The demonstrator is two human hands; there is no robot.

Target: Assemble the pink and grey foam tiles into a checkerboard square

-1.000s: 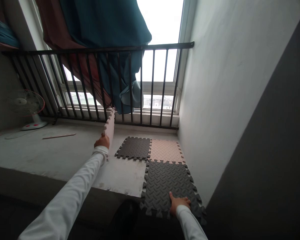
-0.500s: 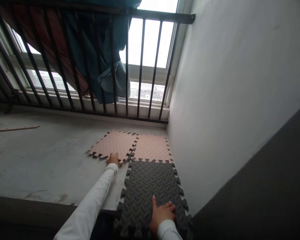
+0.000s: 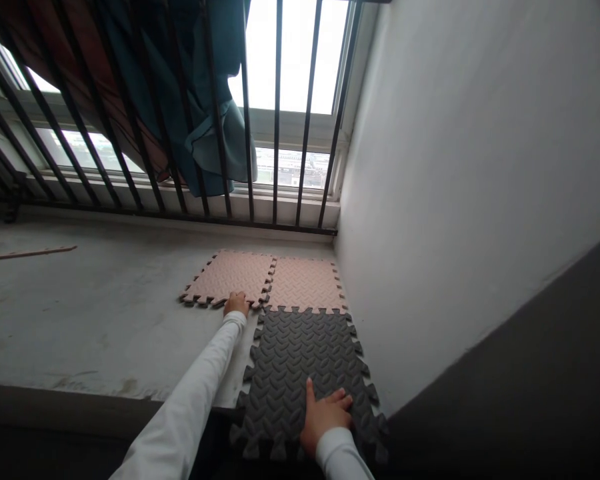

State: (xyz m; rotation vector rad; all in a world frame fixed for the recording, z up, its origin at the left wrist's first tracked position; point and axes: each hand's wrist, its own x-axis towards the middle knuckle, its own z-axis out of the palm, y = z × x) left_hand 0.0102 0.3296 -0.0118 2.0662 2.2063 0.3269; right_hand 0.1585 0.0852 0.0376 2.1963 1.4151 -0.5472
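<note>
My left hand (image 3: 237,304) is closed on the near edge of a pink foam mat tile (image 3: 233,272), close to its right corner. That tile lies beside a second pink foam tile (image 3: 305,283), their toothed edges meeting; whether the teeth are fully locked I cannot tell. A dark grey foam tile (image 3: 300,353) adjoins the near side of the second pink tile. Flat on the dark tile's near part rests my right hand (image 3: 326,419), fingers spread, holding nothing.
A white wall (image 3: 430,167) rises close along the tiles' right side. Behind them stands a dark metal railing (image 3: 247,167) with blue cloth (image 3: 180,100) hanging at the window. A thin pinkish strip (image 3: 27,253) lies on the concrete ledge (image 3: 105,300), whose front edge drops off.
The left pink tile has turned and come closer in line with the other pink tile, my left hand moving right with it. My right hand stays on the dark tile. The view tilts down slightly.
</note>
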